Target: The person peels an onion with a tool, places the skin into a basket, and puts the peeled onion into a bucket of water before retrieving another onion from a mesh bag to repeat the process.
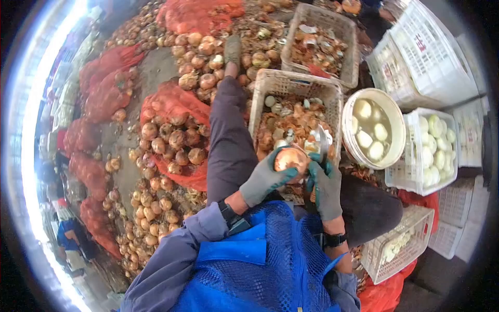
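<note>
An unpeeled brown onion [291, 160] sits in my left hand [262, 178], the gloved fingers curled round its near left side. My right hand [326, 188], also in a grey and green glove, is closed on a knife [324, 145] whose blade points up and away from me. The knife hand is right beside the onion, its thumb side close to the skin. Beyond both hands stands a pale plastic crate [254, 112] with brown onion skins and cut ends [291, 117] in it.
To the right, a white bucket [399, 112] holds peeled onions in cloudy water, beside a basket [421, 190] of peeled onions. A second crate of skins [356, 57] stands beyond. Loose onions [150, 208] and red mesh sacks [182, 101] cover the floor at left.
</note>
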Motion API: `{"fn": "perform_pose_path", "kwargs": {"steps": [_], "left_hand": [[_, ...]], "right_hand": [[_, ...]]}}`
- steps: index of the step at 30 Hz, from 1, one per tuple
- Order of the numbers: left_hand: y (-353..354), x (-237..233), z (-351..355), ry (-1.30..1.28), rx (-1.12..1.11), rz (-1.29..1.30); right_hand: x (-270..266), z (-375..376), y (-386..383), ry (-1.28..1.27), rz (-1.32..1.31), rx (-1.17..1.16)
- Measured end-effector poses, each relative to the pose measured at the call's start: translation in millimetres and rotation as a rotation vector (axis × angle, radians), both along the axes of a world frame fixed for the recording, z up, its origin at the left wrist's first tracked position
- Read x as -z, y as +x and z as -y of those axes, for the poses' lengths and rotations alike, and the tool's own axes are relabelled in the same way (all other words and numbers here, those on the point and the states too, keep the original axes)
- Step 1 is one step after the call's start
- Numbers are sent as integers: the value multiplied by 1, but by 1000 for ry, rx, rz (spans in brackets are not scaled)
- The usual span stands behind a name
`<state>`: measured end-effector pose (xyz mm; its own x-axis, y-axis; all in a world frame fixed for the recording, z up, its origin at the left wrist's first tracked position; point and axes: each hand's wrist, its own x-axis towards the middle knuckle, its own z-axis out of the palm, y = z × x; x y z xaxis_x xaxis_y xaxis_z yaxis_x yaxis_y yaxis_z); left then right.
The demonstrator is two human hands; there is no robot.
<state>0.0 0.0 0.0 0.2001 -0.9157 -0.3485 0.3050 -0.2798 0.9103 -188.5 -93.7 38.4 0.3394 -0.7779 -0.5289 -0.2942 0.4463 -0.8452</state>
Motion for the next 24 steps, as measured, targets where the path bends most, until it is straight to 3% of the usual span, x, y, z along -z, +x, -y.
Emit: {"fn": "perform_pose_path", "kwargs": {"steps": [2, 3, 5, 6, 11, 16, 19, 24], "left_hand": [[15, -10, -9, 3, -62, -160], [-18, -2, 10, -9, -83, -198], [-17, -4, 7, 13, -132, -196], [-15, -2, 11, 6, -126, -210], [-27, -4, 19, 17, -158, -238], [-33, -4, 27, 55, -210, -203], [-36, -6, 28, 54, -214, -181], [-39, -9, 29, 88, -182, -51]], "right_hand": [[-9, -16, 11, -81, -87, -33], [-5, -1, -21, -214, -161, -66], [0, -15, -22, -432, -236, -133], [-1, -22, -20, -740, -253, -150], [20, -26, -32, -1190, -418, -304], [29, -30, -31, -1210, -393, -224], [23, -28, -33, -1006, -371, -270], [24, -26, -36, -880, -356, -293]]}}
